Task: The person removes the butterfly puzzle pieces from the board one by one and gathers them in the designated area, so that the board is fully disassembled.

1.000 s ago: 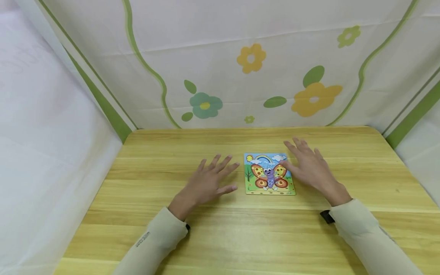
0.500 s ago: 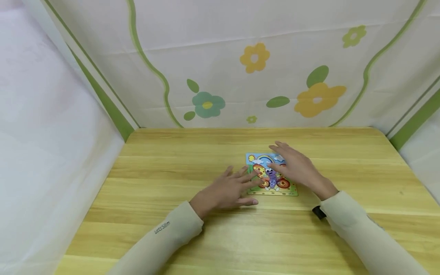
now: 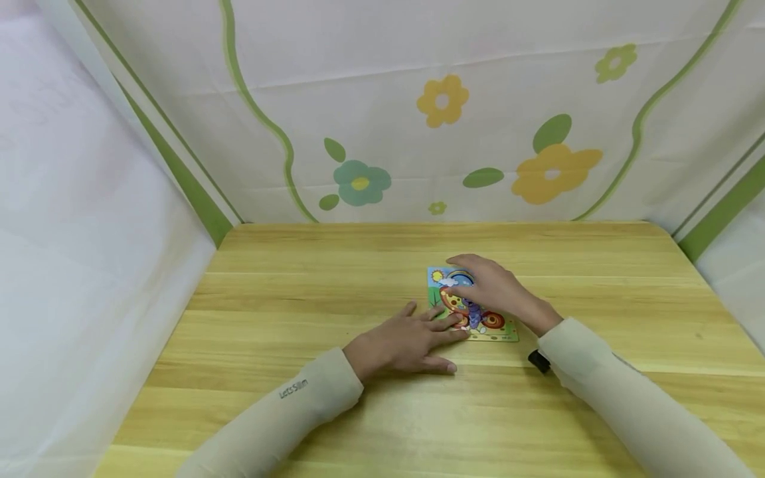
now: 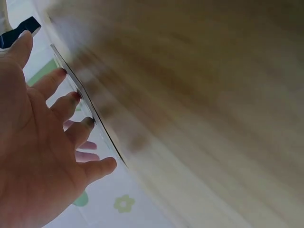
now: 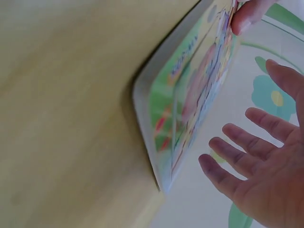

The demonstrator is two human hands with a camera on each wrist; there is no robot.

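A square picture puzzle (image 3: 493, 321) with a purple butterfly, a sun and a rainbow lies flat on the wooden table. My left hand (image 3: 409, 340) reaches over its lower left corner, fingers spread and fingertips resting on the picture. In the left wrist view those fingertips meet the thin board (image 4: 85, 97), seen edge-on. Above the puzzle's upper right part is my right hand (image 3: 493, 287), thumb apart from the loosely bent fingers, covering that part of the picture. The right wrist view has the right hand's fingers (image 5: 221, 173) spread with air between them and the board (image 5: 159, 107).
The wooden table (image 3: 287, 279) runs back to a white cloth wall (image 3: 382, 66) printed with flowers and green vines. More white cloth (image 3: 107, 232) hangs at the left side. A black strap (image 3: 539, 360) shows at the right cuff.
My left hand has moved right, from beside the puzzle onto its lower left corner. My right hand has shifted left over the picture. The puzzle stays where it was on the table.
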